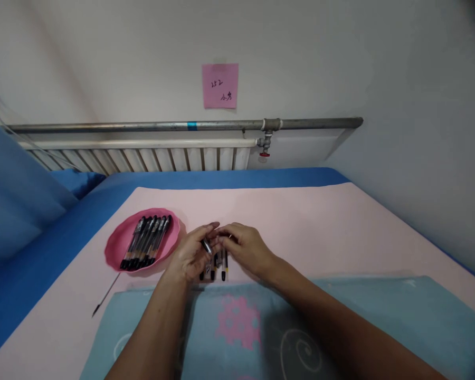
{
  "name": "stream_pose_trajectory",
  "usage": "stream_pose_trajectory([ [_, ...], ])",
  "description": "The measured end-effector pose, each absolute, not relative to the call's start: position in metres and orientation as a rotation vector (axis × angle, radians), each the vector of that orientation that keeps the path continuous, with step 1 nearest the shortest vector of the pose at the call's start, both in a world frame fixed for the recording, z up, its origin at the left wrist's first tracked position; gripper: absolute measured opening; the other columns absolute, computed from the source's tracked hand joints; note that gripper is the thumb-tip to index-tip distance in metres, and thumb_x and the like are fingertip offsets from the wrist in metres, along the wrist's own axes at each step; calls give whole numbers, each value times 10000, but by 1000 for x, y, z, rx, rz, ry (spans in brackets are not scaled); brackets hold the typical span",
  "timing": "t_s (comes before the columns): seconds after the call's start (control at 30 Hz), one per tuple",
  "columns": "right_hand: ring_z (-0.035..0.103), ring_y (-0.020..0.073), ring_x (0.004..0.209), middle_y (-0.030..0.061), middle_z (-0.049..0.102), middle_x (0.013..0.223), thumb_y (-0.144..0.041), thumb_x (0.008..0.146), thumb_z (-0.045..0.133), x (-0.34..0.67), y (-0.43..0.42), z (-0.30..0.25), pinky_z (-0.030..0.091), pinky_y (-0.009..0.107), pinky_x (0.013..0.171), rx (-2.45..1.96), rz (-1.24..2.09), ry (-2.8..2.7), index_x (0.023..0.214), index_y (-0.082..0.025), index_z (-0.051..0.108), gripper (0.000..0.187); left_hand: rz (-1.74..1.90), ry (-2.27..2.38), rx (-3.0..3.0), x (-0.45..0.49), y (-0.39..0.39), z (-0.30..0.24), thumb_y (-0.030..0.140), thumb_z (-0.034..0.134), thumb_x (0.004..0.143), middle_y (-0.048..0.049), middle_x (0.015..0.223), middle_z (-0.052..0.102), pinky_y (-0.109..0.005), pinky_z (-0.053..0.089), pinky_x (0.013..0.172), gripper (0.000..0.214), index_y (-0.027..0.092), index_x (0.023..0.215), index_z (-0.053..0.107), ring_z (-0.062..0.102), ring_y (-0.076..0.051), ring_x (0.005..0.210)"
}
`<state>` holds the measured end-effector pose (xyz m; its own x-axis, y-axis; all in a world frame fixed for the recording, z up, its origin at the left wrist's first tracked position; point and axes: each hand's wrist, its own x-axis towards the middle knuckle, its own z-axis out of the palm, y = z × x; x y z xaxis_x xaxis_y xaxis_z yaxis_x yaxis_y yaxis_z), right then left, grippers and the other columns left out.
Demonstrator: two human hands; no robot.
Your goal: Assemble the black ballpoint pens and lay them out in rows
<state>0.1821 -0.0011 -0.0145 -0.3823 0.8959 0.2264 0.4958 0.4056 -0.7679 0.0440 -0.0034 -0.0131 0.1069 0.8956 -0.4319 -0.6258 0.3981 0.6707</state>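
Observation:
My left hand (pixel 192 253), palm turned up and fingers curled, holds a dark pen (pixel 206 246) with a shiny end. Close against its fingertips, my right hand (pixel 245 245) has thumb and fingers pinched together; whatever is between them is too small or hidden to make out. Below the two hands, several pens (pixel 224 269) lie on the pink sheet, partly covered by the hands. To the left, a pink scalloped tray (pixel 114 245) holds a row of black-capped pens (pixel 146 243) lying side by side.
A thin pen refill (pixel 105 296) lies in front of the tray on the pink sheet (pixel 301 227). Nearer me is a light-blue patterned cloth (pixel 364 311). Behind the blue edge are a radiator (pixel 178 158), a metal pipe (pixel 142 127) and a pink note (pixel 220 87) on the wall.

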Motion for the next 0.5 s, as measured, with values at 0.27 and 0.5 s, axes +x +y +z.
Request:
stream_pose_trajectory([
  [0.27,523,139,796,45,590,849,-116,788,453,176,-9,-25,396,256,738,-1108,566,-2268,894,-153,585,173,1086,881,329,56,-5,-18,132,562,740,-63,746,637,-228,487,601,118,109,819,647,595,-138,680],
  [0.5,523,102,636,6,597,705,-148,759,465,188,1,-17,386,200,603,-1319,734,-2073,773,-162,588,124,1223,975,408,49,-3,-17,122,538,750,-85,775,631,-234,482,568,111,113,850,585,598,-132,649],
])
